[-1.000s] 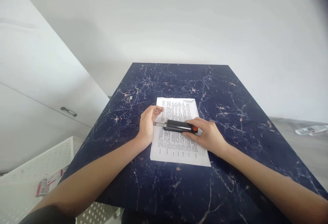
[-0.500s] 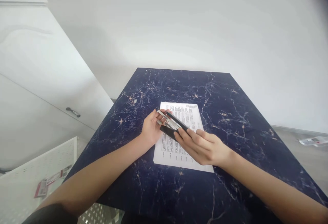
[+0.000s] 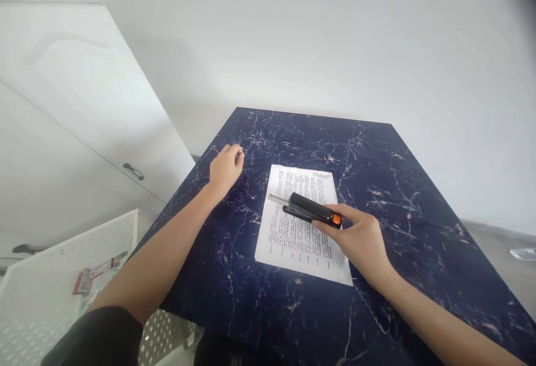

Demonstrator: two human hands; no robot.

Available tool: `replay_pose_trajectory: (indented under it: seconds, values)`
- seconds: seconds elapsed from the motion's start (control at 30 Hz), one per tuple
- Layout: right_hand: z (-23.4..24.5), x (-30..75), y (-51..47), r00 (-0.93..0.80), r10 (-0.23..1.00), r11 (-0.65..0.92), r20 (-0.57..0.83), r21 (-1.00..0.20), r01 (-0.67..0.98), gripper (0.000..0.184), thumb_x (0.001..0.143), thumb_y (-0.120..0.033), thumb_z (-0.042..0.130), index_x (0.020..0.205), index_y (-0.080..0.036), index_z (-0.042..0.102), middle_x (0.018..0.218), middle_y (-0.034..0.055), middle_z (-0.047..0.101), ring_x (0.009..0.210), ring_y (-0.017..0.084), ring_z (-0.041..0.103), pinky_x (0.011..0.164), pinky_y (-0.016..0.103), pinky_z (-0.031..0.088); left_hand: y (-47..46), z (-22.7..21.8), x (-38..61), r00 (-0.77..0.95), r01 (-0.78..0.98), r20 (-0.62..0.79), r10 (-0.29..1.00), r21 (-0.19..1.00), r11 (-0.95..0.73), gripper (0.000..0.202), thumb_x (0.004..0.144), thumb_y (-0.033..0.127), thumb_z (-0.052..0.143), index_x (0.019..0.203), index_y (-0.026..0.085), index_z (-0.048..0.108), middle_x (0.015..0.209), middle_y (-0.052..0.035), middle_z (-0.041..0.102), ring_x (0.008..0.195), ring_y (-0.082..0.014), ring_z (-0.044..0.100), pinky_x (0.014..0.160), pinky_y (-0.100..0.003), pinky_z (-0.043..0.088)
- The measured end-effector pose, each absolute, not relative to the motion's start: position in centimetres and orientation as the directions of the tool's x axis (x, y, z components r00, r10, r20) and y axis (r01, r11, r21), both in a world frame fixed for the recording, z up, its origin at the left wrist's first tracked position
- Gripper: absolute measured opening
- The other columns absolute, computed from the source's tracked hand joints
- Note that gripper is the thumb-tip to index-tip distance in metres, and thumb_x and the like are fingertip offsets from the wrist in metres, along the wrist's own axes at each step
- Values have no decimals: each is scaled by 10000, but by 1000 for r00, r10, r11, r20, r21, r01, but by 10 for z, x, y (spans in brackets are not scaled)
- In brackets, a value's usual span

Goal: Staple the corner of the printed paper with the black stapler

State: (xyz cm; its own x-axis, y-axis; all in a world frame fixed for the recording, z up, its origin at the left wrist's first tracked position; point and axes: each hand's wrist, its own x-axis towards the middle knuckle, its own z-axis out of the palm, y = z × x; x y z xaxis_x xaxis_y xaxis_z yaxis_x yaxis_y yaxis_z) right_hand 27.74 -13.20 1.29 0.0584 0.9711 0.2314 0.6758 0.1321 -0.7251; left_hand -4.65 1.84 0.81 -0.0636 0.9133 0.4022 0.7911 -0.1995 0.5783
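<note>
My right hand grips a black stapler by its rear end, where an orange part shows. A silver metal rail sticks out of the stapler's front end, pointing left. Below the stapler, printed paper sheets lie on the dark blue marbled table. Over the table's left side, my left hand has its fingers curled in and pinched, back of the hand up. Whatever is between those fingers is hidden.
On the left stands a white cabinet with dark handles. Nearer, a white perforated rack carries red-and-white packets. A pale wall rises behind the table. Clear plastic lies at the far right.
My left hand has left the stapler's front and moved left and away to the tabletop, where a small pale thing lay. The stapler has been turned and its rail now projects forward.
</note>
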Motion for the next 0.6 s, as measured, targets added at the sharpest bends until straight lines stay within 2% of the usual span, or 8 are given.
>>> replay_pose_trajectory:
  seconds: [0.1,0.2,0.3,0.43,0.53,0.6]
  values:
    - [4,278,-132,73,978,97,198,-730,676,259,760,-450,812,956,-281,828,1000,37,807,904,303,754,791,455,597,32,-2,-68,-105,889,303,947,455,-47,284,959,330,648,1223,226,658,1251,-138,564,932,-296,641,901,-439,479]
    - [-4,276,-134,47,984,96,170,-739,667,272,762,-463,799,961,-280,826,1000,37,806,902,297,750,793,440,591,34,-11,-68,-147,938,220,964,339,66,394,996,388,585,1337,191,598,1371,-210,504,985,-371,674,920,-511,492]
    - [-11,275,-135,18,990,91,138,-736,671,314,762,-496,790,986,-279,821,1011,37,804,922,306,746,807,437,584,32,-12,-61,-127,970,180,975,228,84,377,1051,336,470,1371,154,549,1370,-215,518,1022,-358,688,925,-491,516]
    - [-16,276,-137,62,985,65,161,-680,730,429,720,-595,790,1005,-275,815,1006,56,803,940,357,739,858,489,564,28,-6,-54,-161,972,132,978,196,133,375,1058,312,460,1388,145,520,1327,-201,559,1066,-319,696,922,-421,543]
    - [-17,278,-139,125,984,-16,126,-638,769,530,662,-685,799,1007,-283,810,891,79,795,776,365,738,699,495,565,27,-5,-55,-135,975,85,987,187,117,391,1035,126,365,1400,92,502,1304,-239,562,1051,-291,712,887,-400,558]
    - [-20,279,-139,131,982,-28,134,-586,810,495,640,-696,822,979,-335,811,804,77,779,656,345,713,569,481,531,26,-6,-58,-87,974,103,991,216,63,430,1012,61,318,1404,44,495,1294,-271,556,1036,-292,720,873,-413,563]
